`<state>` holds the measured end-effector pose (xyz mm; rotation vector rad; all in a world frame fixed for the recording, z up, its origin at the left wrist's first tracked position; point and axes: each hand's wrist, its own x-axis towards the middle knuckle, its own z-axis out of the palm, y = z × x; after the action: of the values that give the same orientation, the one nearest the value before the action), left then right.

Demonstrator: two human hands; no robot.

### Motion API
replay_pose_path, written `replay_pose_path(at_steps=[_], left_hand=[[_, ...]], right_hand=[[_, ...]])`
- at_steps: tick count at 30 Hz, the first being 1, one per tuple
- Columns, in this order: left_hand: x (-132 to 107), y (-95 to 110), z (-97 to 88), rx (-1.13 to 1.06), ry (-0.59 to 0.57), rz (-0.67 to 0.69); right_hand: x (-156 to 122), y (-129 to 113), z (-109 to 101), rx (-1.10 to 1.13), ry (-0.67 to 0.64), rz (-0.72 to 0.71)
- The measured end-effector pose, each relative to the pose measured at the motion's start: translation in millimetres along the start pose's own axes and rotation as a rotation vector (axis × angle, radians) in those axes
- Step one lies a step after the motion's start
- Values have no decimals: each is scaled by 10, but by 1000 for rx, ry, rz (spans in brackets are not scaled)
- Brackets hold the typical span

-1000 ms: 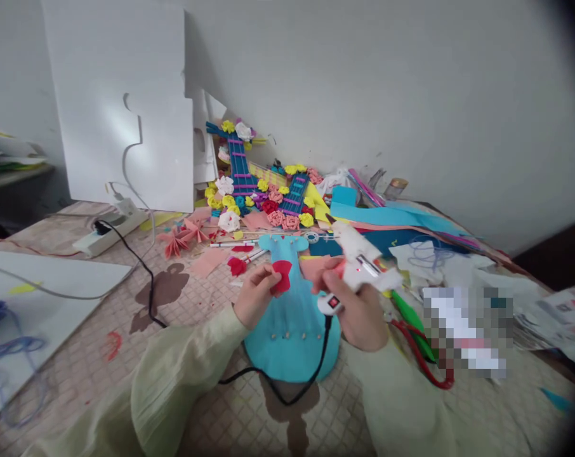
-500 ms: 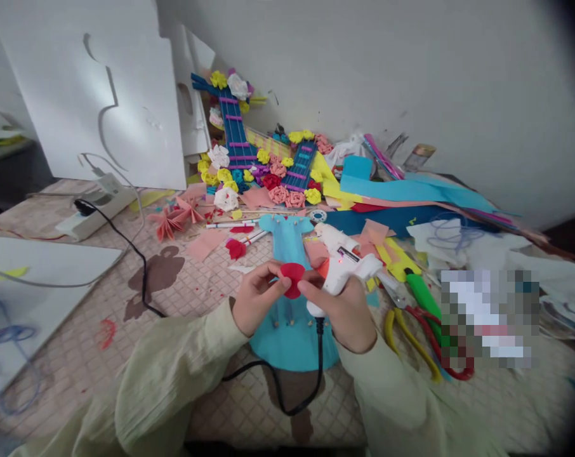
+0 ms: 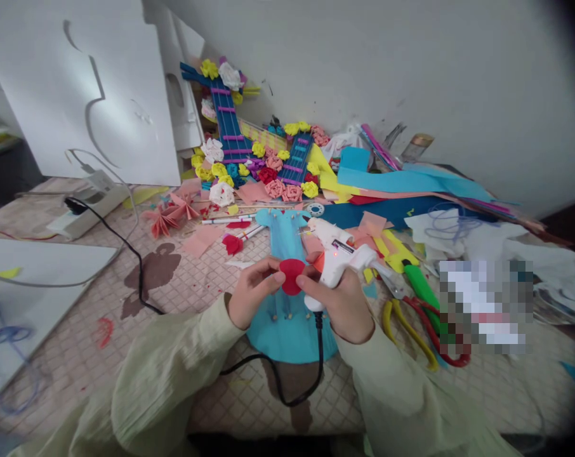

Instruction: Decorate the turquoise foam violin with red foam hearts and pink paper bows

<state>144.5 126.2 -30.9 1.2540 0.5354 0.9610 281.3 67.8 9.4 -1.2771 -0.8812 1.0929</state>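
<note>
A small round piece of red paper (image 3: 292, 277) is pinched at its left edge by my left hand (image 3: 255, 290), thumb in front. The thumb of my right hand (image 3: 350, 306) presses on the paper's right edge. That same hand also grips a white hot glue gun (image 3: 336, 266) by its handle; its orange trigger shows, a red light glows, and its nozzle points away to the upper left. From the handle's base a black cord (image 3: 320, 355) loops down. Under both hands lies a light-blue guitar-shaped cutout (image 3: 287, 346) with small pegs on it.
Yellow-handled pliers (image 3: 414, 336) and red-handled scissors (image 3: 459, 355) lie at the right, beside a green tool (image 3: 421, 289). Paper-flower-covered guitars (image 3: 230, 130) stand at the back. A power strip (image 3: 80, 206) sits at the left, near a white board (image 3: 40, 273).
The view has shifted slightly. Both hands keep the red paper between them, and the piece faces the camera a little more. The glue gun stays in my right hand.
</note>
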Motion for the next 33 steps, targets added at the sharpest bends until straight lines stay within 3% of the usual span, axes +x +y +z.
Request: replay_pose_path(at_steps=[9, 16, 20, 29, 33], left_hand=[[-11, 93, 76, 18, 48, -36], [-14, 93, 85, -159, 91, -134], [-14, 119, 114, -273, 116, -197], [-46, 149, 155, -461, 41, -384], [-50, 151, 172, -544, 60, -448]], right_hand=[[0, 17, -9, -24, -8, -43], [2, 73, -22, 74, -39, -110], [-14, 63, -20, 77, -59, -66], [-18, 72, 8, 81, -78, -32], [-27, 74, 21, 55, -39, -46]])
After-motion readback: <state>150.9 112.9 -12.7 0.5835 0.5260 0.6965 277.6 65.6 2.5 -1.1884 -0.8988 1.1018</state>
